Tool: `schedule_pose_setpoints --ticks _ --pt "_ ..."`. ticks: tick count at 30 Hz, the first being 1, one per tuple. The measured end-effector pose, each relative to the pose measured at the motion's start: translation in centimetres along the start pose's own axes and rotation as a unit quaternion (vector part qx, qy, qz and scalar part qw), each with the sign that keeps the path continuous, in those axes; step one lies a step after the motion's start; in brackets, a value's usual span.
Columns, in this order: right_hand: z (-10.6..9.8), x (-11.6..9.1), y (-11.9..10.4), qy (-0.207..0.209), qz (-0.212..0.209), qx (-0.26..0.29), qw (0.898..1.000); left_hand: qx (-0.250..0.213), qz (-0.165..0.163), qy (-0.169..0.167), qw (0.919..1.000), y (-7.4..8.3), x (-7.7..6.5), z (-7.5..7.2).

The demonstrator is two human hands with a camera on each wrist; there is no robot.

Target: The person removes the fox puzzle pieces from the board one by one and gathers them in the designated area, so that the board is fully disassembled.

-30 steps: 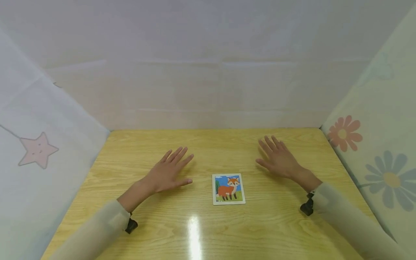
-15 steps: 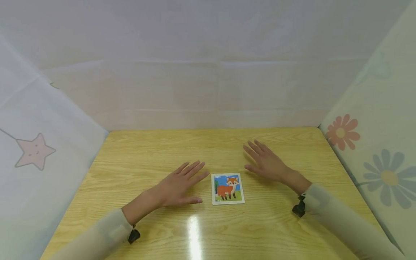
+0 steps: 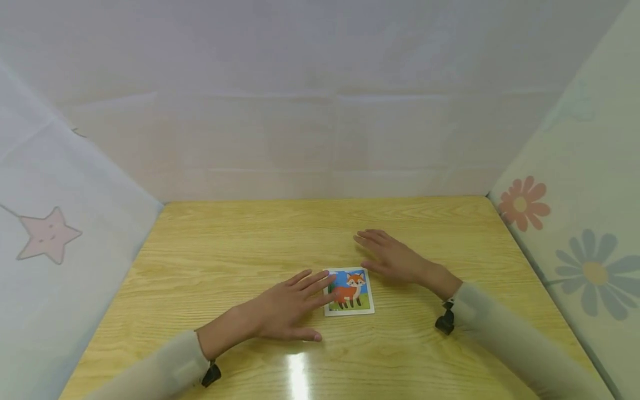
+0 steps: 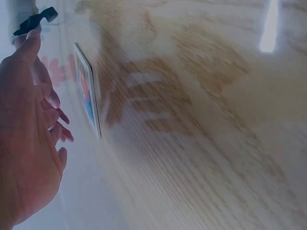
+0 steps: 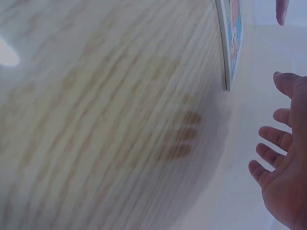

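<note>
A square picture puzzle (image 3: pixel 357 303) with a white border and a fox on it lies flat on the wooden table. My left hand (image 3: pixel 287 305) hovers with spread fingers, its fingertips over the puzzle's left part in the head view. Beyond the puzzle's upper right corner is my right hand (image 3: pixel 395 258), fingers extended and holding nothing. In the left wrist view the puzzle (image 4: pixel 87 91) shows apart from the left hand (image 4: pixel 29 134), with table visible below the palm. The right wrist view has the puzzle's edge (image 5: pixel 228 48) beyond the right hand (image 5: pixel 288 158), also apart from it.
The wooden table (image 3: pixel 225 233) is bordered by a pale cloth wall (image 3: pixel 320 128) at the back. Printed side cloths carry a pink star (image 3: pixel 49 235) on the left and flowers (image 3: pixel 595 273) on the right. Each wrist wears a small black camera (image 3: pixel 211 375).
Both hands have moved inward and nearer the body. The left has come over the puzzle's left part, and the right has neared its upper right corner. The puzzle stays where it lies.
</note>
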State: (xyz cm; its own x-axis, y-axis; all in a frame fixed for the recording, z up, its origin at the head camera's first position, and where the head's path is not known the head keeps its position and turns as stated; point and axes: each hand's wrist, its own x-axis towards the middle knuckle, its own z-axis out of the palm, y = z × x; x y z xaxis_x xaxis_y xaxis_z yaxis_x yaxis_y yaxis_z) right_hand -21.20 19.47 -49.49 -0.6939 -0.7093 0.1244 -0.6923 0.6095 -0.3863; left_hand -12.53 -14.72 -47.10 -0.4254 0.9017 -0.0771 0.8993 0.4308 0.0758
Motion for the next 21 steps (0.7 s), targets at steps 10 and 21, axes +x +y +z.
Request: schedule_pose_setpoints --ticks 10,21 --pt "1.0 1.0 -0.8 -0.006 -0.041 0.056 0.998 -0.016 0.044 -0.016 0.9988 1.1 0.7 0.2" --pt "2.2 2.5 -1.4 -0.042 -0.043 0.102 0.993 0.003 0.078 -0.032 0.9964 1.8 1.5 0.7"
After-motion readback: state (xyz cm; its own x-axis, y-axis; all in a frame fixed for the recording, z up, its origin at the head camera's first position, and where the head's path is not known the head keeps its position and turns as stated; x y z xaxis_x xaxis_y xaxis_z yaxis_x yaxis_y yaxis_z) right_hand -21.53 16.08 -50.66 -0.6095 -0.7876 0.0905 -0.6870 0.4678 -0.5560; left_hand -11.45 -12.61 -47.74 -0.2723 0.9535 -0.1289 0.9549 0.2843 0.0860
